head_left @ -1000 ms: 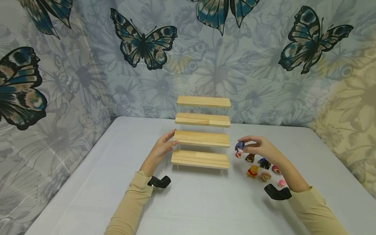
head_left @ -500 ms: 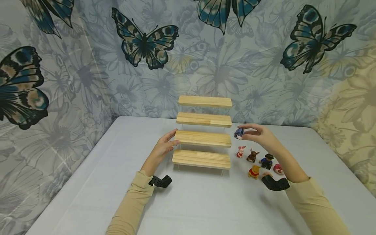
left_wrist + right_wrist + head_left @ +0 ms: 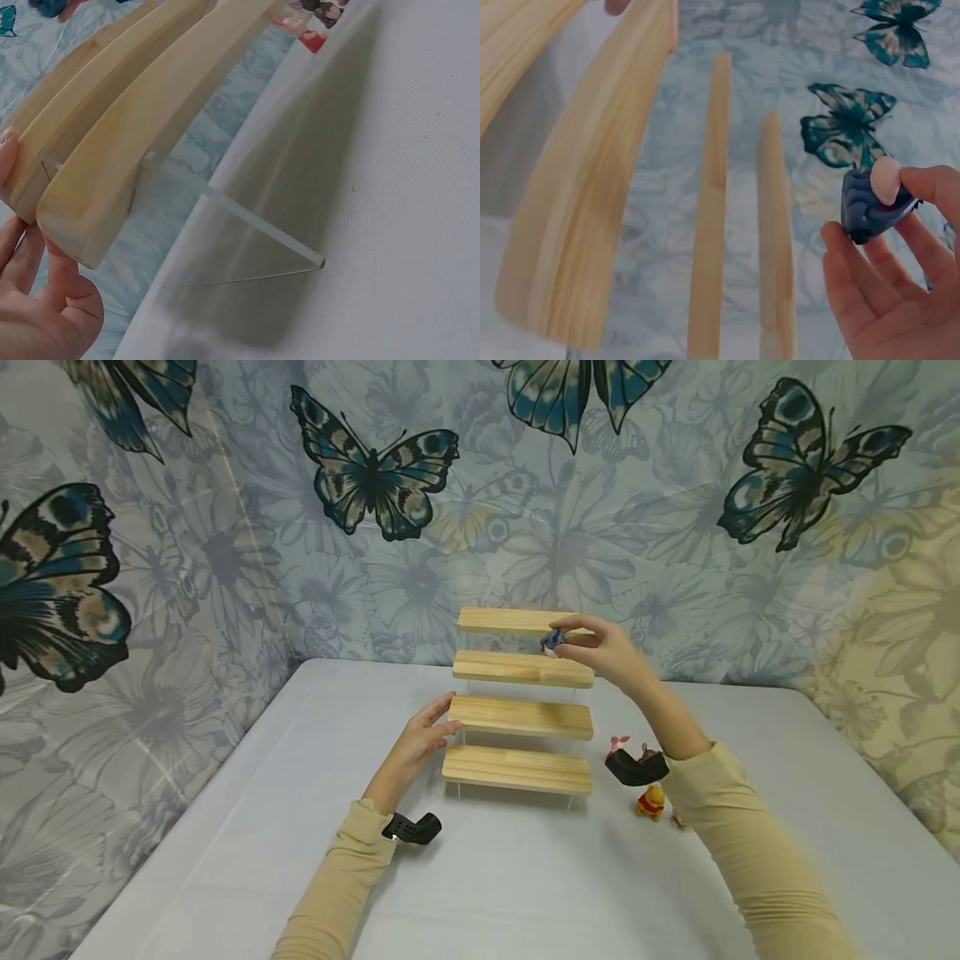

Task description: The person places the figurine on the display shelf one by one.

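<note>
A tiered wooden display stand [image 3: 522,717] with stepped boards on clear supports stands on the white table. My left hand [image 3: 414,743] holds its left side, fingers and thumb at the board ends; the left wrist view shows this hand [image 3: 45,304] up close. Thumb and fingers of my right hand [image 3: 603,653] pinch a small blue donkey figurine [image 3: 552,641] close over the right part of the second board from the top. In the right wrist view the figurine [image 3: 864,208] shows its pale muzzle, in front of the right palm.
Right of the stand, a yellow bear figurine [image 3: 651,802] in a red shirt and a pink piglet figurine [image 3: 617,744] stand on the table. Other figurines are largely hidden by the right forearm and its black wrist camera [image 3: 636,768]. A butterfly-patterned cloth [image 3: 375,568] hangs behind.
My right hand has lifted the donkey figurine from beside the piglet and carried it up and left, over the stand. The left hand stays at the stand's side.
</note>
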The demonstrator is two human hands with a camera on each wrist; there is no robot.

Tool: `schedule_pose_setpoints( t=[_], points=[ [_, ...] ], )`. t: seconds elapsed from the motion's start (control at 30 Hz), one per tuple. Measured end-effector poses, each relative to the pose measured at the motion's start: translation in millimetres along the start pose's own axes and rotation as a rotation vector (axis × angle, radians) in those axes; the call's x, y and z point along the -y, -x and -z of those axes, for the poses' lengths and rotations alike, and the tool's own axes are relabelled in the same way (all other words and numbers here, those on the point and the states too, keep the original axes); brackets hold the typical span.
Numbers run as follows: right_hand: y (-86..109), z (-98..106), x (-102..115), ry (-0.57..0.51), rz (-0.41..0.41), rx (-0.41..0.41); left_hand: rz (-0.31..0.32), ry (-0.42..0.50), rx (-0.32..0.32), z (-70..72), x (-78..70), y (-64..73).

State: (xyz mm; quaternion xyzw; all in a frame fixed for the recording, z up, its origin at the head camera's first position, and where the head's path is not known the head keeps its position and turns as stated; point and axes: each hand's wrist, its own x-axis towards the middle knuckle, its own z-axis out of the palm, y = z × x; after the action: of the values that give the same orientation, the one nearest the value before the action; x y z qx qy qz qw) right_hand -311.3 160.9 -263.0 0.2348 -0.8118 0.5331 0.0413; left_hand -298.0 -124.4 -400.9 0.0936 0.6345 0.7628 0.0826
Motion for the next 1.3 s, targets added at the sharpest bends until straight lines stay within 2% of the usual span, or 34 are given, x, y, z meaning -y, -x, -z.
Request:
schedule_pose_setpoints(
  t=[0.13,0.23,0.4,0.63,0.83,1.1,1.17,1.3],
  points=[
    [-18.4,-14,4,-0.062,0.007,-0.031,-0.004,0.009,0.004,0.7,0.1,-0.3],
    [-30.4,-25,6,-0.134,0.009,-0.04,-0.002,-0.02,-0.002,1.4,0.6,-0.3],
    [-47.5,-40,5,-0.232,-0.032,-0.077,-0.016,-0.053,0.016,0.2,4.0,-1.4],
    [-66.4,-50,5,-0.197,-0.096,-0.091,-0.018,-0.039,0.008,1.0,7.2,-1.4],
    [-82.7,-55,8,-0.238,-0.144,-0.05,-0.041,-0.029,0.003,3.3,7.1,-2.6],
    [-96.3,-57,10,-0.272,-0.224,-0.05,-0.027,-0.015,0.02,0.0,3.5,-3.3],
    [-99.8,-60,11,-0.292,-0.24,-0.04,-0.019,-0.02,0.025,-1.1,-2.3,0.7],
    [-104.2,-66,11,-0.31,-0.262,-0.027,-0.012,-0.031,0.023,1.1,-0.1,0.4]
  ],
)
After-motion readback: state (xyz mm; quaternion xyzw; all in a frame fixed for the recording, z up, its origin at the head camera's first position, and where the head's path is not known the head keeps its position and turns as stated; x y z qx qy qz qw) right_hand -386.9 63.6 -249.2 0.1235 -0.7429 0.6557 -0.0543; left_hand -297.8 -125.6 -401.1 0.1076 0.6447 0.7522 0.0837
